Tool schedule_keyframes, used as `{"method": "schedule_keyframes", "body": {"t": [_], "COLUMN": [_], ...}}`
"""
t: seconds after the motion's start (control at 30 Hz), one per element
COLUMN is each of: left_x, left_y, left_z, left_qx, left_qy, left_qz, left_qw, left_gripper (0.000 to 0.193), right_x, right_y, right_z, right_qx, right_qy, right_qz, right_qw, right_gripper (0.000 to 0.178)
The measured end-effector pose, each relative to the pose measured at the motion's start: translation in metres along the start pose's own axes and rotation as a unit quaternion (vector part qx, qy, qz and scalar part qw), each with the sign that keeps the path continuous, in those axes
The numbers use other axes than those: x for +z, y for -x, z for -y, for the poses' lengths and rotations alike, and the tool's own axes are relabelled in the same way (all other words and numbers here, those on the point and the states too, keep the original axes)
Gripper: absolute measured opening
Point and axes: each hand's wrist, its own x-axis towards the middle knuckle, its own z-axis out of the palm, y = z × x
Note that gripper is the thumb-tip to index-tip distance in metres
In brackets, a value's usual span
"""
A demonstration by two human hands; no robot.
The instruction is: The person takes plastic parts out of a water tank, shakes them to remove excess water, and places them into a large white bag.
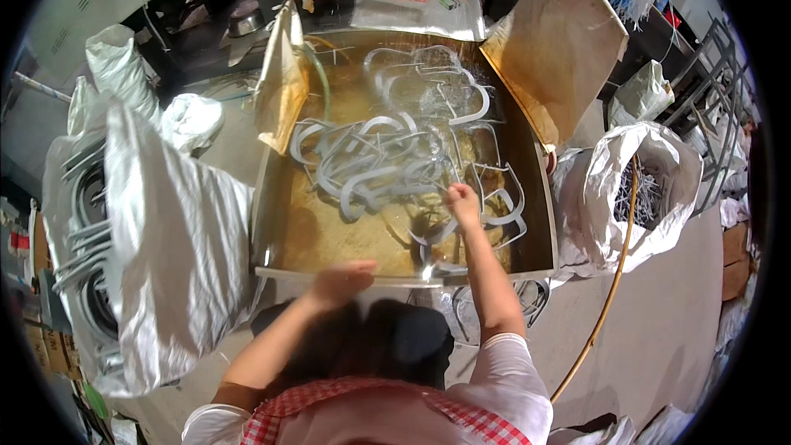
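A wide metal tray (268,222) of brownish water stands before me. Many bent grey metal strips (371,169), curved like hooks, lie tangled in its middle. My right hand (464,203) reaches over the right part of the tray, fingers pinched round the end of a thin bent metal strip (452,166). More curved strips (503,206) lie just beyond and beside that hand. My left hand (344,280) is at the tray's near edge, smeared by motion, and its fingers do not show clearly. I make out nothing in it.
A white woven sack (181,255) with curved metal parts stands at the left. Another open sack (606,198) holding thin metal pieces is at the right, a bamboo stick (606,305) leaning on it. Stained boards (552,49) flank the tray's far side. A green hose (323,86) enters the water.
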Motion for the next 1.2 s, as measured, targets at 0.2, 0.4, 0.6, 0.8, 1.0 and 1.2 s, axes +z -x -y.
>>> {"method": "schedule_keyframes", "body": {"t": [0.2, 0.4, 0.6, 0.8, 1.0, 1.2], "left_x": [0.023, 0.004, -0.01, -0.016, -0.02, -0.017], "left_y": [-0.054, -0.073, -0.077, -0.082, -0.087, -0.085], "left_z": [0.062, 0.048, 0.045, 0.051, 0.041, 0.04], "left_qx": [0.003, -0.074, -0.081, -0.069, -0.096, -0.081], "left_qy": [-0.063, -0.116, -0.125, -0.117, -0.15, -0.162], "left_qz": [0.076, 0.104, 0.088, 0.095, 0.124, 0.108], "left_qw": [0.995, 0.985, 0.985, 0.986, 0.976, 0.978], "left_gripper": [0.034, 0.041, 0.044, 0.045, 0.046, 0.045], "right_x": [-0.019, 0.01, 0.052, 0.073, 0.134, 0.147], "right_y": [-0.106, -0.211, -0.275, -0.285, -0.295, -0.297], "right_z": [-0.004, -0.038, -0.062, -0.036, 0.131, 0.069], "right_qx": [0.132, 0.11, 0.103, 0.144, -0.043, -0.217], "right_qy": [-0.236, -0.279, -0.312, -0.407, -0.374, 0.041], "right_qz": [-0.033, -0.096, -0.143, -0.119, 0.086, -0.03], "right_qw": [0.962, 0.949, 0.934, 0.894, 0.922, 0.975], "right_gripper": [0.019, 0.037, 0.036, 0.014, 0.033, 0.047]}}
